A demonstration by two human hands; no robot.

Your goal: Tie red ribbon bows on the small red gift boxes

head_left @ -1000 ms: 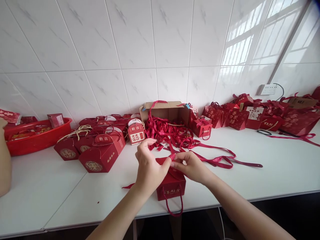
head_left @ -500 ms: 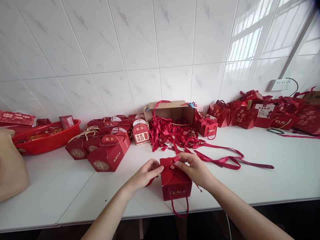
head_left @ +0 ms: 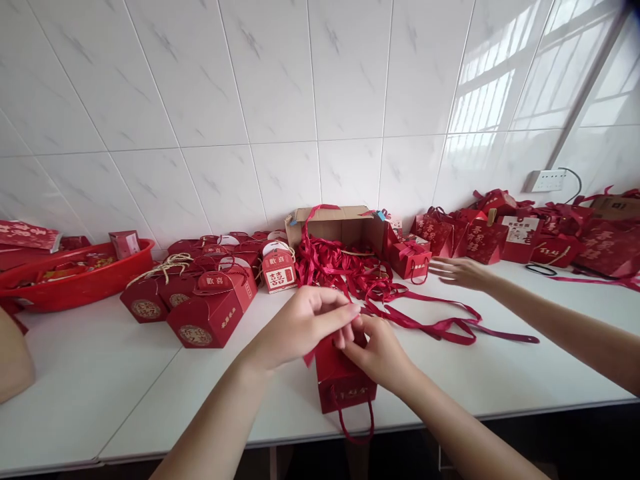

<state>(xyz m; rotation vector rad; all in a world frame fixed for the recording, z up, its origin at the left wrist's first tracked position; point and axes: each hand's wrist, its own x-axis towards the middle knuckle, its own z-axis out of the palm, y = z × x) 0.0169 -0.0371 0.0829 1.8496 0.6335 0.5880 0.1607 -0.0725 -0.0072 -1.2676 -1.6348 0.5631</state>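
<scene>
A small red gift box [head_left: 345, 385] with a rope handle stands in front of me near the table edge. Over its top my left hand [head_left: 311, 325] is closed, fingertips pinched together, with a red ribbon [head_left: 310, 357] hanging below it. My right hand [head_left: 383, 348] is closed too and meets the left one above the lid. The fingers of both hands cover most of the ribbon, including any knot. Behind them a heap of red ribbons [head_left: 340, 267] spills out of a cardboard box [head_left: 350, 227] lying on its side.
Several red gift boxes [head_left: 215, 307] stand to the left, with a red basin [head_left: 80, 273] beyond. Another person's hand [head_left: 463, 273] reaches in from the right near a small ribboned box [head_left: 409, 257]. Red bags [head_left: 485, 239] line the wall. At far left shows part of another person's arm [head_left: 15, 360].
My left hand has moved right and up from the box's left side to meet my right hand over the lid. Another person's hand has come in from the right.
</scene>
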